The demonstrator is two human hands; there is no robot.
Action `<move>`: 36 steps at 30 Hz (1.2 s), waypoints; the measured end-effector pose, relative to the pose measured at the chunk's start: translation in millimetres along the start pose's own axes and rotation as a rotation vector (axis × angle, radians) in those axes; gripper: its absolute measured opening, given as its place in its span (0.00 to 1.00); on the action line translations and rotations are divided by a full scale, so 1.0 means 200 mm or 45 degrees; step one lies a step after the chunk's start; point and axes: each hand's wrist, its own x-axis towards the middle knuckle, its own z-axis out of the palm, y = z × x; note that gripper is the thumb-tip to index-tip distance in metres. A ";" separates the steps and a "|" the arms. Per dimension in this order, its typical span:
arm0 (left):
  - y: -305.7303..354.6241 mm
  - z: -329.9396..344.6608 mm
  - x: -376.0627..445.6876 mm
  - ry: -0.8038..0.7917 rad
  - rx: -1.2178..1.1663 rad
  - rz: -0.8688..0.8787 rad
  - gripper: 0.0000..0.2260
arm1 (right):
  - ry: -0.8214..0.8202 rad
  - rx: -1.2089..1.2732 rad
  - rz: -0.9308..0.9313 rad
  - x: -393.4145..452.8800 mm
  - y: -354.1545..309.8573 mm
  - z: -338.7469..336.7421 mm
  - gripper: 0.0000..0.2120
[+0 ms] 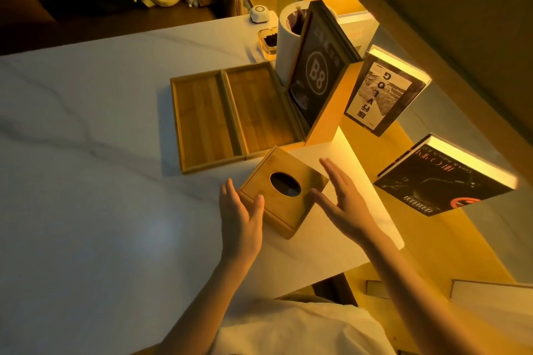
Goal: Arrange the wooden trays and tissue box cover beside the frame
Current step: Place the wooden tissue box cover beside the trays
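Observation:
Two shallow wooden trays lie side by side on the white marble table (86,181): the left tray (202,121) and the right tray (256,106), which sits against the dark "B8" frame (314,78). In front of them is a square wooden tissue box cover (268,202) with an oval hole, turned at an angle. My left hand (240,219) is open at its left edge, thumb touching the top. My right hand (343,202) is open at its right corner, fingers spread. Neither hand grips the cover.
Behind the frame stand a white cylinder container (288,37), a glass ashtray (266,40) and a small white round device (259,13). Two books (383,92) (441,181) lean on a lit yellow shelf at the right. The table edge runs close to my body.

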 end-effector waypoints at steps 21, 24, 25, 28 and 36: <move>0.05 -0.11 0.18 -0.643 -0.035 0.060 0.33 | 0.218 0.162 0.127 -0.16 -0.06 0.12 0.22; 0.06 -0.12 0.21 -0.687 -0.045 0.045 0.32 | 0.283 0.180 0.184 -0.19 -0.07 0.16 0.23; 0.06 -0.12 0.21 -0.686 -0.050 0.040 0.32 | 0.298 0.182 0.185 -0.19 -0.08 0.17 0.23; 0.02 -0.10 0.21 -0.648 -0.043 0.029 0.30 | 0.327 0.189 0.184 -0.20 -0.08 0.19 0.22; -0.03 -0.05 0.17 -0.403 -0.121 0.065 0.17 | 0.343 0.265 0.151 -0.20 -0.08 0.19 0.20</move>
